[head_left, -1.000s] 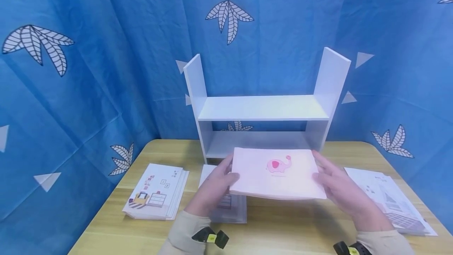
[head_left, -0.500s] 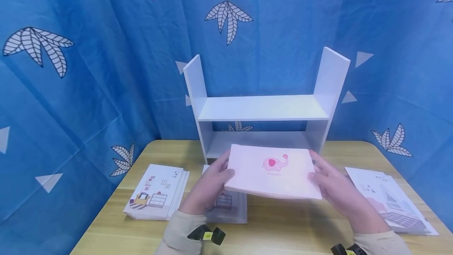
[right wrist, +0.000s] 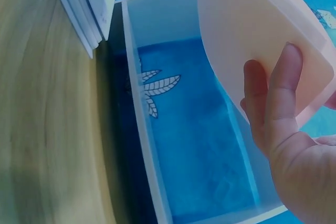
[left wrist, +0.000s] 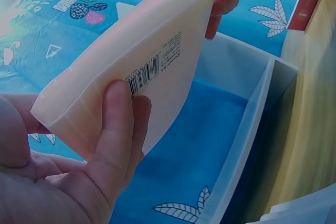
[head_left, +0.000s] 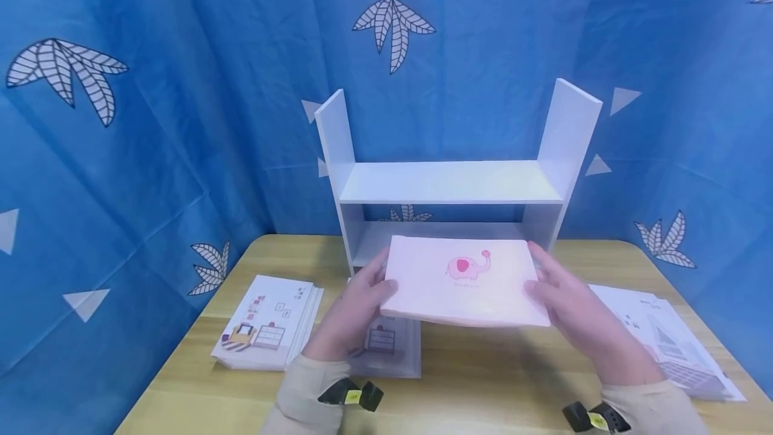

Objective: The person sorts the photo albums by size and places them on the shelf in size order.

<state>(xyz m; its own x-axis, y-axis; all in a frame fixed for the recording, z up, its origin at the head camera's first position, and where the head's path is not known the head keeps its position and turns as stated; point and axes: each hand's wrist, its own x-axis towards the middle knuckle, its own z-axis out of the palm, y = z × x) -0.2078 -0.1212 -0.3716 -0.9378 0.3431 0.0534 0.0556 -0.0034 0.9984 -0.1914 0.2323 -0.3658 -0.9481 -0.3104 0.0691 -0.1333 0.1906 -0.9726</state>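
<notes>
A pale pink notebook [head_left: 423,294] with a small elephant picture on its cover is held up in front of the white shelf [head_left: 449,182]. My left hand [head_left: 347,311] grips its left end, thumb on top and fingers underneath. On the opposite end, my right hand [head_left: 576,314] holds it the same way. The left wrist view shows a barcode [left wrist: 144,74] on the underside, beside my fingertips. In the right wrist view the notebook [right wrist: 247,24] bends slightly, with a rounded corner showing. It hides part of the lower shelf board in the head view.
Stacked white illustrated booklets [head_left: 266,321] lie at the left of the wooden table [head_left: 477,388]. Another stack [head_left: 386,348] sits partly under my left arm, and a third [head_left: 664,341] is at the right beyond my right hand. A blue patterned curtain [head_left: 459,99] hangs behind.
Both hands have carried the notebook slightly left, then up toward the shelf. The stacks and the shelf stay where they were.
</notes>
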